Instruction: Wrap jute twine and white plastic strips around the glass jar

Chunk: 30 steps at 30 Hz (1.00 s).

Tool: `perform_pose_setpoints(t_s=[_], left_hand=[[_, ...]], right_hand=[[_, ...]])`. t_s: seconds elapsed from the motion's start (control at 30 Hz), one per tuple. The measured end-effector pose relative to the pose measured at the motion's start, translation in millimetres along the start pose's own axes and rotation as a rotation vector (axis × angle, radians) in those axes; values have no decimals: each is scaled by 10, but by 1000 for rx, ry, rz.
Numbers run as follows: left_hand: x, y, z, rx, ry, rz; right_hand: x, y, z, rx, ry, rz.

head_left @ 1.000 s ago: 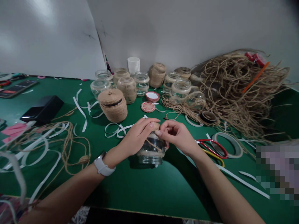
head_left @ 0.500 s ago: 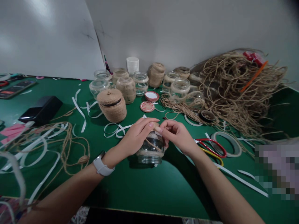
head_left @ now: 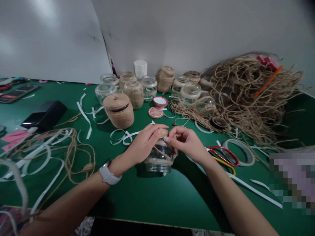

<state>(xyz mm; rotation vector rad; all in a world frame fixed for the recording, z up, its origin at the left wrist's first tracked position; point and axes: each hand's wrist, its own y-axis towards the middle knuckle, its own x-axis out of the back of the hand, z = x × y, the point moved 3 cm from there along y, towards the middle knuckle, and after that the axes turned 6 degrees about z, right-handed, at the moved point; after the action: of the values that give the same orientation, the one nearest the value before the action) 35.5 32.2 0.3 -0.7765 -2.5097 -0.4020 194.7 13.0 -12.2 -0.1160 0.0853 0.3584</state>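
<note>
Barely shifting since a second ago, still holding the upturned jar (head_left: 157, 167) neck-down on the desk (head_left: 157, 200) with the left hand (head_left: 147, 143), fingers draped over, and pinching narrowly at its twine (head_left: 164, 133) with the right hand (head_left: 185, 143).

Light was dim; glare whitened the board (head_left: 49, 36), soft shadows darkened the counter (head_left: 152, 200), and coarse pixels masked the lower right.
</note>
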Motion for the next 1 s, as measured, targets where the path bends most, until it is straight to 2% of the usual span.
perform_pose_setpoints(t_s=[0.47, 0.67, 0.77, 0.83, 0.9, 1.0], left_hand=[[1, -2, 8, 6, -19, 0], [1, -1, 20, -3, -11, -1], [-2, -1, 20, -3, -2, -3], [-9, 3, 12, -1, 3, -5], [-25, 12, -1, -7, 18, -3], [-52, 34, -15, -38, 63, -8]], right_hand=[[-3, 16, -6, 18, 27, 19], [35, -26, 44, 12, -86, 32], [108, -95, 212, -11, -325, 52], [116, -124, 406, 5, -674, 99], [62, -118, 605, -19, -1075, 213], [-68, -41, 856, -113, -1519, 364]])
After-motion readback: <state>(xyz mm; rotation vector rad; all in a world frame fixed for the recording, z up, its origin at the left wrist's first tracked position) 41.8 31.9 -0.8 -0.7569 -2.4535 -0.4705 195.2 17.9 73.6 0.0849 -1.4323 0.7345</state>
